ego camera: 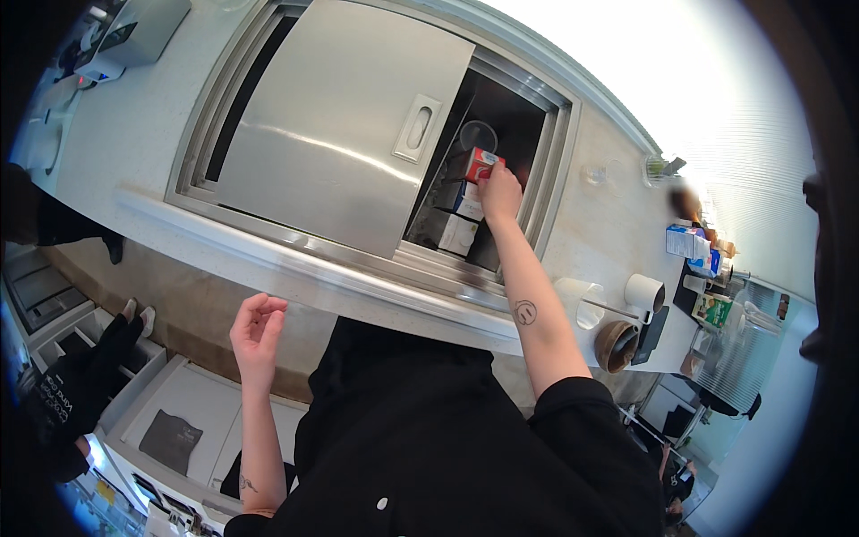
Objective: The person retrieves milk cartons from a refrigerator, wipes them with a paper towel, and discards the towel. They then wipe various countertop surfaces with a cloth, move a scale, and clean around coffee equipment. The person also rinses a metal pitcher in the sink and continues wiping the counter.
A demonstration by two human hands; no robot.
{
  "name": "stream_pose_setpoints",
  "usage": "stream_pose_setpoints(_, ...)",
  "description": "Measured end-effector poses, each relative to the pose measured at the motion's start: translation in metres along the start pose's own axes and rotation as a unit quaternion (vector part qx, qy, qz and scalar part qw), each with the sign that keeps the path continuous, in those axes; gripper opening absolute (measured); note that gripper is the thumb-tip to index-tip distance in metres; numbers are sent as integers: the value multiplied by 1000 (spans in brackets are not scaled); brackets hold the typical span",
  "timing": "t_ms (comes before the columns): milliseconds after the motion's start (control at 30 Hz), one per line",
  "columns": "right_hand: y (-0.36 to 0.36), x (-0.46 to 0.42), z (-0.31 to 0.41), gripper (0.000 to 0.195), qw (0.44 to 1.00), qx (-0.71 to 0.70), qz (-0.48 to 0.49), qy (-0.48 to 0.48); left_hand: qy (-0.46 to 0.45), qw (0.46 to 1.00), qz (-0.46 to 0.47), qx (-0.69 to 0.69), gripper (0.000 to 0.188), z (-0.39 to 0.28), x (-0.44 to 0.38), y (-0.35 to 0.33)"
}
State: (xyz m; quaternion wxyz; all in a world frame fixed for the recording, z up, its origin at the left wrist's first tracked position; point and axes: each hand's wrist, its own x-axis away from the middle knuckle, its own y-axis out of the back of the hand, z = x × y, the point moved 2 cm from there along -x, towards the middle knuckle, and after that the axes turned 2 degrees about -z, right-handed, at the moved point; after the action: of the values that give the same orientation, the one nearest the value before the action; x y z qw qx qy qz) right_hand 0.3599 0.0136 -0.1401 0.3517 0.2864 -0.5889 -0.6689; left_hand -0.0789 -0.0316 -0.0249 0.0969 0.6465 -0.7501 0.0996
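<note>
My right hand (502, 196) reaches down through the uncovered right side of a recessed stainless-steel cabinet and grips the near corner of a red carton (484, 163). Two more cartons stand in a row nearer to me: one dark blue and white (468, 200), one white (458, 234). Behind the red one is a round clear container (479, 136). A steel sliding lid (322, 127) with a recessed pull (417, 127) covers most of the cabinet. My left hand (258, 329) hangs free in front of the counter edge, fingers loosely curled and holding nothing.
On the counter (597, 228) to the right stand a clear glass pitcher (580, 302), a white cup (644, 293), a brown bowl (616, 346) and several cartons (686, 240). A grey machine (137, 33) occupies the far left. Another person in dark clothes (67, 386) is at lower left.
</note>
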Motion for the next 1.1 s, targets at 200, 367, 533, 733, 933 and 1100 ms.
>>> stream_pose_setpoints(200, -5, -4, 0, 28, 998, 29, 27, -51, 2, 1000, -13, 10, 25, 0, -7, -1)
stream_pose_setpoints(367, 1, -9, 3, 28, 997, 32, 24, -68, 1, 1000, 0, 15, 26, 2, -14, -10)
stream_pose_setpoints(533, -3, 0, 2, 25, 997, 40, 27, -56, -11, 1000, 12, 3, 26, 1, -22, -15)
stream_pose_setpoints(733, -12, -7, 3, 31, 989, -15, 44, -139, -24, 999, 24, -41, 26, -8, -25, -11)
stream_pose_setpoints(933, -16, -11, 7, 21, 968, -75, 78, -227, -48, 995, 72, -52, 26, -10, -38, -24)
stream_pose_setpoints(1100, 38, 12, 24, 48, 971, -144, -36, -189, -87, 979, 169, -76, 26, -27, -62, -67)
